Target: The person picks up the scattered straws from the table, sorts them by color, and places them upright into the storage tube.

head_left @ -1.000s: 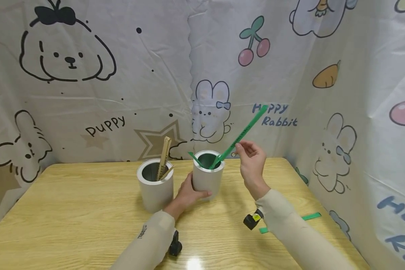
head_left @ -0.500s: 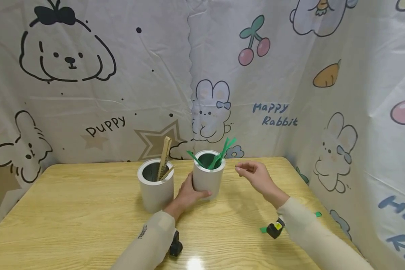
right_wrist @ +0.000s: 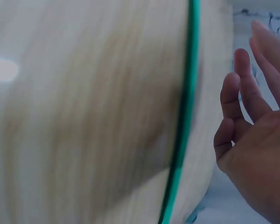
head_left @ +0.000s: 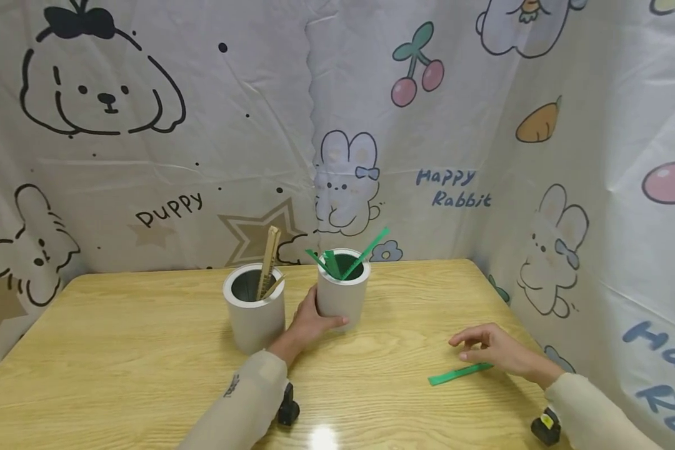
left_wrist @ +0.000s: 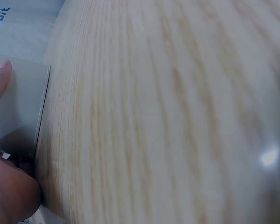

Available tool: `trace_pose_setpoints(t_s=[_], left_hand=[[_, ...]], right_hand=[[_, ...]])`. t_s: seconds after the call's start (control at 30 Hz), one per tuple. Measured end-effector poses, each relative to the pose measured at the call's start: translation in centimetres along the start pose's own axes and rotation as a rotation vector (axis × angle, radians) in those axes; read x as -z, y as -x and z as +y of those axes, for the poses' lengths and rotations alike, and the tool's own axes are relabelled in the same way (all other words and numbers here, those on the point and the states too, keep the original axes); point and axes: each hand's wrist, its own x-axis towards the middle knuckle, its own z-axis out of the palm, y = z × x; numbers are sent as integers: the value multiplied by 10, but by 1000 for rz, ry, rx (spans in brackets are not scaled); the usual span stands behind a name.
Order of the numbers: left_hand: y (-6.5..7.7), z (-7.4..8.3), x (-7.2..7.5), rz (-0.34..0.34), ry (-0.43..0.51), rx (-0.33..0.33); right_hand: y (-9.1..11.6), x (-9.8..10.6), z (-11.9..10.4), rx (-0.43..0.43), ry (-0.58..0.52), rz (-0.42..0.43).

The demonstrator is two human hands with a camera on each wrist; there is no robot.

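My left hand (head_left: 310,322) grips the right-hand white cylindrical cup (head_left: 342,303) from its left side, thumb across the front; the left wrist view shows the thumb against the cup's wall (left_wrist: 21,105). Several green strips (head_left: 365,253) lean out of this cup. On the right, my right hand (head_left: 497,350) hovers with loosely bent fingers over a flat green strip (head_left: 458,374) on the table, holding nothing. In the right wrist view that green strip (right_wrist: 184,112) lies apart from the right hand (right_wrist: 256,116). Part of the strip is hidden behind the hand in the head view.
A second white cup (head_left: 255,322) stands just left of my left hand, with tan strips (head_left: 268,262) leaning in it. The wood-grain table (head_left: 146,362) ends at a printed curtain (head_left: 247,144) behind and on the right.
My right hand released a green strip into the right-hand cup, then moved right and down to the strip on the table. The green strips in the cup have shifted. My left hand kept its grip.
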Motion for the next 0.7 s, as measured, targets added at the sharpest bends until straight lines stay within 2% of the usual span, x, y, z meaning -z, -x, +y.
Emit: trace_pose_setpoints(t_s=[0.17, 0.33, 0.53, 0.7], left_hand=[[0, -1, 0, 4, -5, -3], [-2, -2, -1, 4, -8, -3], [-2, -4, -1, -2, 5, -1], [-2, -3, 0, 3, -7, -4]], right_hand=[[12, 7, 19, 15, 52, -17], [19, 11, 31, 49, 49, -37], [19, 10, 35, 150, 31, -69], [14, 7, 31, 161, 94, -52]])
